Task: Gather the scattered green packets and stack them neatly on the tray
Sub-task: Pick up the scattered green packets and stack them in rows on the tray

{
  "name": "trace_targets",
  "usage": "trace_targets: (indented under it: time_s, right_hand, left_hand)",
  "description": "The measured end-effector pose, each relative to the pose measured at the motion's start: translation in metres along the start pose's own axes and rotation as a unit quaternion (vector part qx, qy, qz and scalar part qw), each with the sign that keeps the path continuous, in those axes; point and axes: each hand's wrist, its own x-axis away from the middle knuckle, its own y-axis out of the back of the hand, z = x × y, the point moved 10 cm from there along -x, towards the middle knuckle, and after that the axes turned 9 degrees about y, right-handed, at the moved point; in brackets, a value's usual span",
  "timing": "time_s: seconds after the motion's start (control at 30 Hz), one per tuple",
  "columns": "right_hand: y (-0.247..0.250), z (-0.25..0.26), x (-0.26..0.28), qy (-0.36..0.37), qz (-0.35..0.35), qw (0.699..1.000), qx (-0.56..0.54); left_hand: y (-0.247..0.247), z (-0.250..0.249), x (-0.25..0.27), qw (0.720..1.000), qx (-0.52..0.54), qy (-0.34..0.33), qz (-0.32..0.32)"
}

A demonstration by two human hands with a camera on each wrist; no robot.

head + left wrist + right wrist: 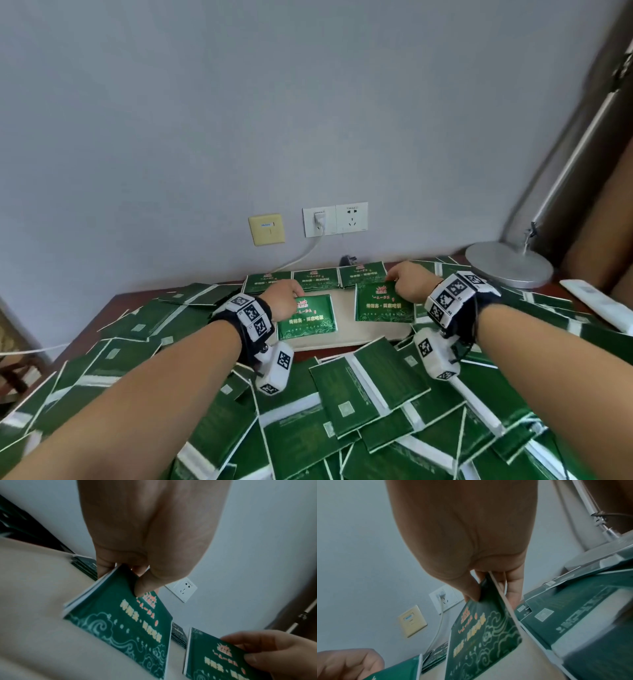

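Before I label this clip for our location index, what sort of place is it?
Probably a room in a home or hotel, at a desk against the wall: wall sockets with a charger plugged in, a desk lamp's round base, and a dark wooden table strewn with green packets.

dark green packets (306, 317) with pale cloud swirls, orange lettering and a red crest; scattered packets (368, 387) show green backs with white bands. cream tray (344, 337), grey-blue wall (274, 102), reddish-brown tabletop (102, 308).
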Motion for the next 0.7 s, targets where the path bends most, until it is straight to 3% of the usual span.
trace_targets:
  time_s: [0.4, 0.7]
  right_hand:
    - [-0.046, -0.029, -0.08, 0.001, 0.073, 0.997, 0.017]
    - [-0.038, -0.01, -0.076, 0.03, 0.058, 0.994, 0.091]
  left_hand:
    - [-0.024, -0.009, -0.075, 0.999, -0.009, -0.009, 0.035]
    - [-0.024, -0.011, -0.075, 0.999, -0.035, -0.031, 0.016]
